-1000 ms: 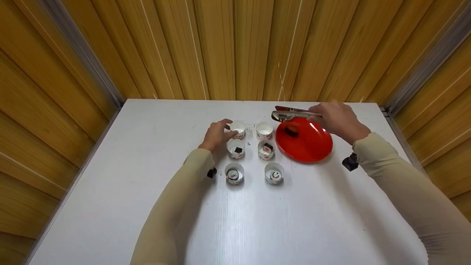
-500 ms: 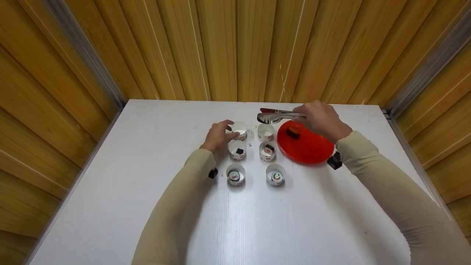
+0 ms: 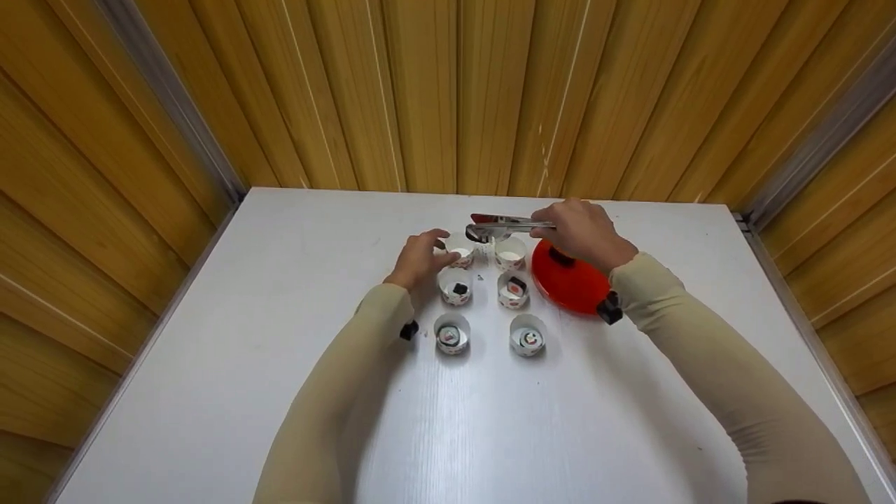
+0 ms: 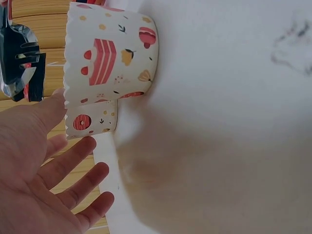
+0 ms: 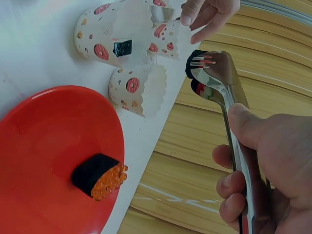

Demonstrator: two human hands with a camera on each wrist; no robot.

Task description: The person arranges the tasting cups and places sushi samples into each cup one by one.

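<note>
In the head view, my left hand [image 3: 418,259] holds the far-left paper baking cup [image 5: 167,43] between thumb and fingers. My right hand [image 3: 579,229] grips metal tongs [image 3: 514,225], which are above the far pair of cups. Between the tong tips is a dark-wrapped sushi piece [image 5: 208,91] with red and green in it, partly hidden by the metal. On the red plate [image 3: 570,290] lies a sushi piece topped with orange roe [image 5: 100,178], half covered by my right hand in the head view. Nothing shows inside the far-right cup [image 3: 510,255].
Nearer to me are the middle-left cup [image 3: 455,294], middle-right cup [image 3: 513,297], near-left cup [image 3: 451,346] and near-right cup [image 3: 527,348], each with one sushi piece inside. They stand on a white table [image 3: 448,434] with a wood-patterned wall [image 3: 420,98] behind it.
My right hand has carried the tongs and the sushi piece leftward, from above the red plate to over the far cups. The left hand stays at the far-left cup.
</note>
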